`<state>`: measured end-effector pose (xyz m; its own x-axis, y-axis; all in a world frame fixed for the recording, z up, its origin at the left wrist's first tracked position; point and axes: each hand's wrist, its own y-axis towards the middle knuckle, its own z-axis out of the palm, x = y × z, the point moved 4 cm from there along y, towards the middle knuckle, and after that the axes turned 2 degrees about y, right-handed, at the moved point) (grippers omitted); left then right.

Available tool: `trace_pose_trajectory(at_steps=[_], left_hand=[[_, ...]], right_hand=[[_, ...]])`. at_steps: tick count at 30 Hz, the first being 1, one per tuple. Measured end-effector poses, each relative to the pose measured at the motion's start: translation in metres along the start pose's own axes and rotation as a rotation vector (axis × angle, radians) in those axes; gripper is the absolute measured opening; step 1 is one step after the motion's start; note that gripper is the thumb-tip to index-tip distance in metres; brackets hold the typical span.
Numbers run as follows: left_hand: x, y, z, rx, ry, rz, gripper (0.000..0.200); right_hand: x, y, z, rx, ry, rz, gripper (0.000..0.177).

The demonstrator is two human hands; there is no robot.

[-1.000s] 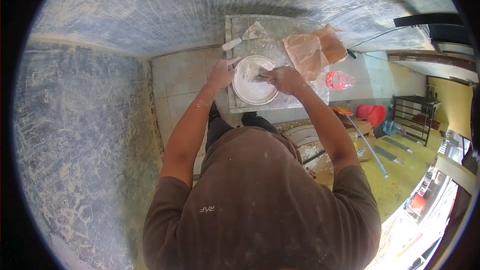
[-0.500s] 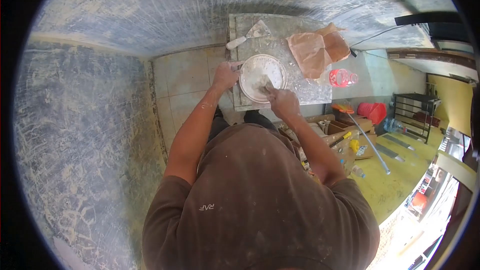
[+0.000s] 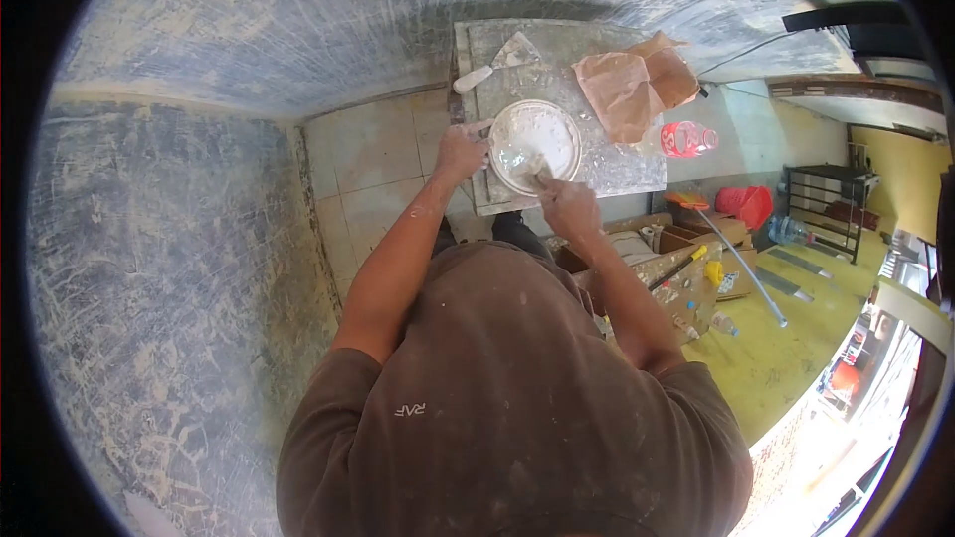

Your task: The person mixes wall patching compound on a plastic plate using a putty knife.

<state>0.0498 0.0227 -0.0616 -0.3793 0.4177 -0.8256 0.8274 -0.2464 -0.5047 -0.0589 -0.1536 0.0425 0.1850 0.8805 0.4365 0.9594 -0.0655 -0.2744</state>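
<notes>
A round white tub stands on a dusty, stained board, with white powder and wet paste inside. My left hand grips its left rim, fingers bent over the edge. In my right hand, closed at the near side of the tub, is a paste-smeared scraper; its lower end dips into the mix and its handle is mostly covered by my fingers. A putty knife with a pale handle lies at the board's far left.
Crumpled brown paper and a clear bottle with a red label are on the board's right. Scraped walls rise to the left and ahead. Cardboard boxes, a broom and a red bucket occupy the floor at right.
The tub and both hands have shifted slightly right in view. The scraper has moved within the mix, and more white powder shows on the tub's right side.
</notes>
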Motion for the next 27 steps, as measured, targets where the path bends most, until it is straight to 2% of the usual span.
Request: trace_pose_trajectory(at_steps=[3,7,10,12,13,16,18,22,24,25,27], left_hand=[[0.004,-0.001,0.002,-0.011,0.027,0.044,0.039],[-0.017,-0.017,-0.005,-0.036,0.021,0.024,0.041],[0.0,-0.007,0.008,-0.039,-0.136,-0.008,0.041],[0.003,-0.01,0.011,-0.023,-0.144,-0.022,0.04],[0.004,-0.01,0.013,-0.008,-0.149,-0.039,0.039],[0.016,-0.003,0.015,-0.072,-0.003,0.064,0.038],[0.016,-0.004,0.014,-0.09,0.033,0.077,0.038],[0.011,-0.015,0.014,-0.155,0.066,0.11,0.038],[-0.002,-0.028,0.009,-0.136,0.042,0.062,0.038],[-0.009,-0.035,0.009,-0.113,0.019,0.017,0.038],[0.016,-0.018,0.021,-0.131,0.023,0.046,0.038]], right_hand=[[0.003,0.011,0.032,-0.066,-0.033,0.022,0.033],[0.014,0.021,0.021,-0.091,0.052,0.108,0.034],[0.008,0.005,-0.003,-0.066,-0.033,0.077,0.035],[0.012,0.0,-0.013,0.108,-0.085,0.076,0.035],[0.006,0.001,-0.001,0.105,-0.088,0.074,0.035],[0.0,0.014,0.033,-0.023,-0.074,0.022,0.033],[0.008,0.024,0.032,-0.107,0.07,0.144,0.032],[0.005,0.016,0.022,-0.158,0.158,0.197,0.028],[0.005,0.002,0.029,-0.155,0.122,0.031,0.028],[0.008,0.005,0.034,-0.143,0.094,0.086,0.028],[0.008,0.017,0.029,-0.158,0.105,0.119,0.028]])
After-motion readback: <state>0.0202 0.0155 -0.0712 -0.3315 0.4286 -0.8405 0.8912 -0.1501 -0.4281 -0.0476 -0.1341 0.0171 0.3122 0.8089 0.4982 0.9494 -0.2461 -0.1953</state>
